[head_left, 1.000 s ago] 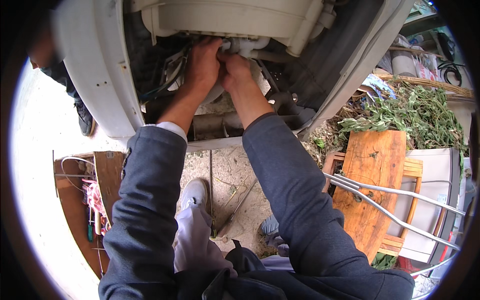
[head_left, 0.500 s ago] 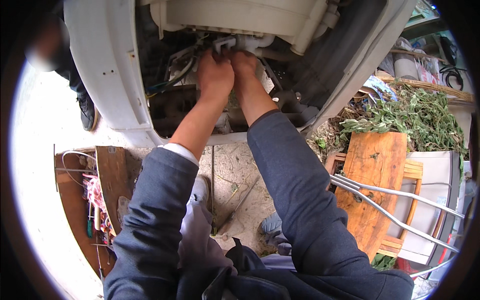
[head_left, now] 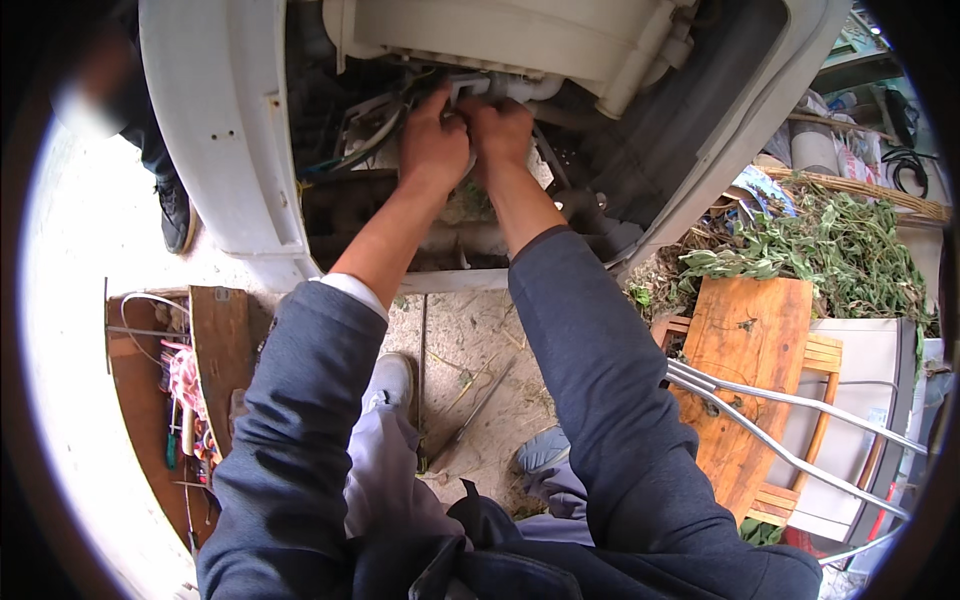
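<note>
Both my hands reach into the open underside of a tipped white appliance cabinet (head_left: pixel 228 150), which looks like a washing machine. Under its cream plastic tub (head_left: pixel 500 40) runs a white plastic pipe (head_left: pixel 535 88). My left hand (head_left: pixel 433 150) is closed beside the pipe fitting, its index finger pointing up along it. Touching it on the right, my right hand (head_left: pixel 500 132) curls its fingers just below the pipe. Whatever the fingertips grip is hidden behind the hands. Dark and light wires (head_left: pixel 375 143) hang left of my left hand.
A wooden toolbox (head_left: pixel 222 345) with tools stands at lower left. To the right are a wooden stool (head_left: pixel 745 350), bent metal tubes (head_left: pixel 790 395) and cut green plants (head_left: pixel 850 235). A thin rod (head_left: pixel 485 410) lies on the floor between my feet. Another person's shoe (head_left: pixel 177 215) is at left.
My left index finger has stretched upward along the fitting. My right hand has shifted slightly right, its fingers more curled. The view has moved a little.
</note>
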Demonstrator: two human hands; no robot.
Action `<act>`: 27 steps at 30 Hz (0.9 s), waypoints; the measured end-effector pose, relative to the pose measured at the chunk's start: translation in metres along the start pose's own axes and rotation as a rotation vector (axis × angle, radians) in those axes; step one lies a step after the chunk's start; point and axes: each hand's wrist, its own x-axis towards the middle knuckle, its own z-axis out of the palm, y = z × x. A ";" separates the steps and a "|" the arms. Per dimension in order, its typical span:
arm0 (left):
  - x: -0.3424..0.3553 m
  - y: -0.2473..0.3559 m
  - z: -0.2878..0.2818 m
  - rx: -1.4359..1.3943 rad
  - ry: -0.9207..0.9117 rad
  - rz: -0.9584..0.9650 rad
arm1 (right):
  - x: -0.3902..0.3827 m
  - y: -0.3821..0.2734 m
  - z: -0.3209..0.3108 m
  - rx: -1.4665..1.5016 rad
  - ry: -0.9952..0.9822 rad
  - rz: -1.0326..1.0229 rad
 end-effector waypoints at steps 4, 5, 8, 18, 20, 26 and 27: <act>0.006 -0.006 -0.008 -0.162 -0.068 -0.002 | 0.001 -0.002 -0.001 -0.129 0.011 -0.062; 0.007 -0.005 -0.010 -0.164 -0.085 -0.014 | -0.004 -0.011 -0.004 -0.113 -0.022 -0.038; 0.008 0.004 -0.017 -0.178 -0.130 -0.054 | -0.008 -0.014 -0.006 -0.031 -0.044 0.045; 0.014 0.005 -0.018 -0.106 -0.092 -0.083 | -0.031 -0.002 0.003 0.722 -0.171 0.531; 0.014 0.007 -0.018 -0.043 -0.058 -0.064 | -0.022 0.012 0.009 0.891 -0.262 0.601; 0.015 -0.006 -0.017 0.086 0.036 0.036 | -0.031 0.019 0.021 0.736 -0.215 0.429; 0.013 -0.003 -0.017 0.105 0.036 0.027 | -0.034 0.014 0.018 0.619 -0.173 0.350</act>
